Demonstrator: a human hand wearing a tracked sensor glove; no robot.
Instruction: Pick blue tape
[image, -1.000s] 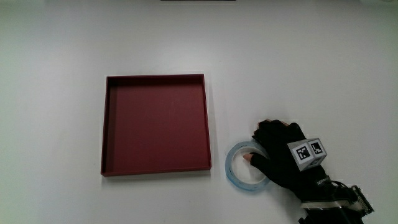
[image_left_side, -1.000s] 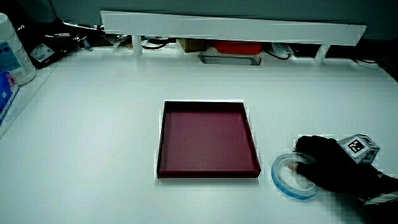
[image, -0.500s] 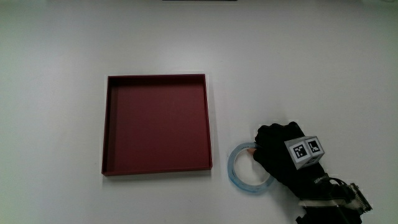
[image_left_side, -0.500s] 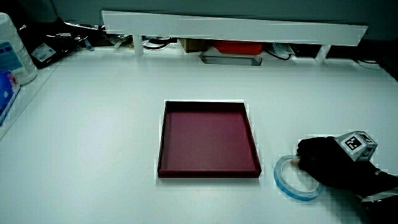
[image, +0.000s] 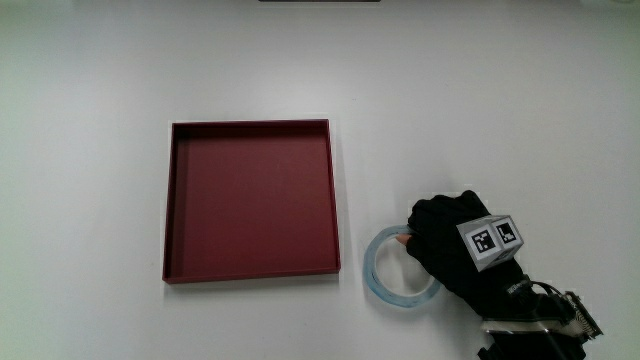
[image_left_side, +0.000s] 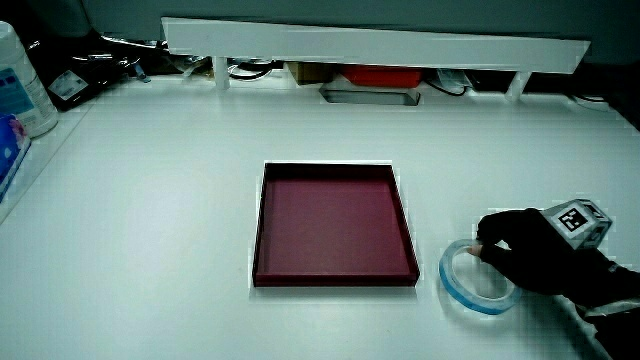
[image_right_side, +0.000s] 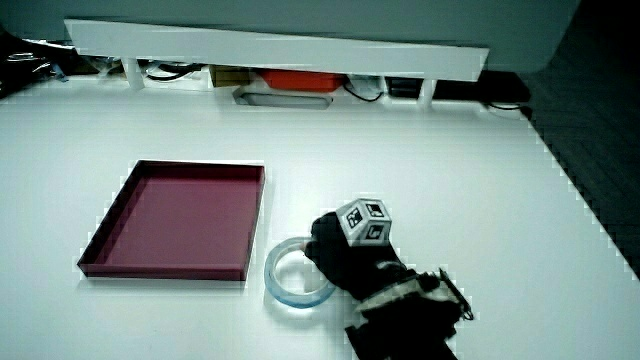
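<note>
The blue tape (image: 369, 270) is a pale blue ring lying on the white table beside the dark red tray (image: 250, 124), level with the tray corner nearest the person. The gloved hand (image: 445, 245) rests over the part of the ring away from the tray. Its fingers curl around the rim, and a bare fingertip (image: 401, 239) presses on the ring's edge. Both side views show the same grip: the hand (image_left_side: 530, 260) on the tape (image_left_side: 447, 281), and the hand (image_right_side: 345, 258) on the tape (image_right_side: 272, 276). The glove hides part of the ring.
The shallow square tray (image_left_side: 330, 166) (image_right_side: 200, 165) has nothing in it. A low white partition (image_left_side: 370, 45) runs along the table's edge farthest from the person, with a red object (image_left_side: 378, 75) under it. A white bottle (image_left_side: 20, 85) stands at the table's corner.
The hand has drawn its fingers off the inside of the ring and curled them onto its rim. The tape has stayed almost where it was.
</note>
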